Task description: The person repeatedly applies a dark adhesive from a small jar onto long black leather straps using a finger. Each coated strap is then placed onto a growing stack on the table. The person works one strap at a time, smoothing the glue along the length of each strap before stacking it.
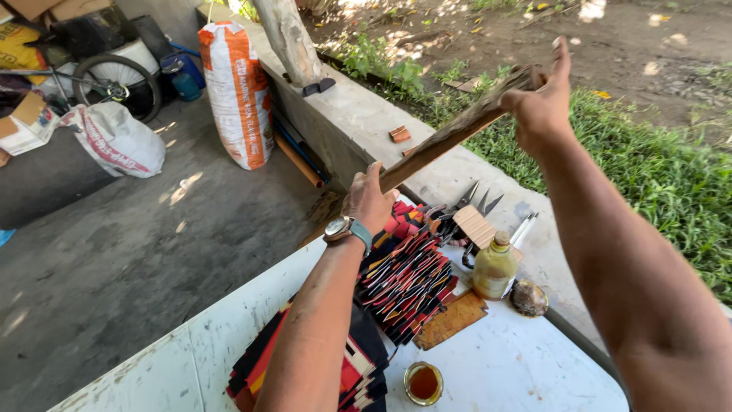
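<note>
Wooden plank [457,133], long and weathered, held raised and slanted above the white table [518,366]. Left hand [367,200], watch at the wrist, closed around the plank's lower end; right hand [543,103] gripping its upper end, thumb up. On the table below the plank: red-and-black patterned cloth [404,278], shears [465,202], a yellowish bottle [494,267], a small jar of amber liquid [423,383]. Beyond the table, an orange-and-white sack [236,91] stands against a concrete ledge [358,114].

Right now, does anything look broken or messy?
Yes. The wooden stick held between both hands looks rough and splintered. On the white table, the open jar of amber liquid stands uncovered near the edge.
</note>
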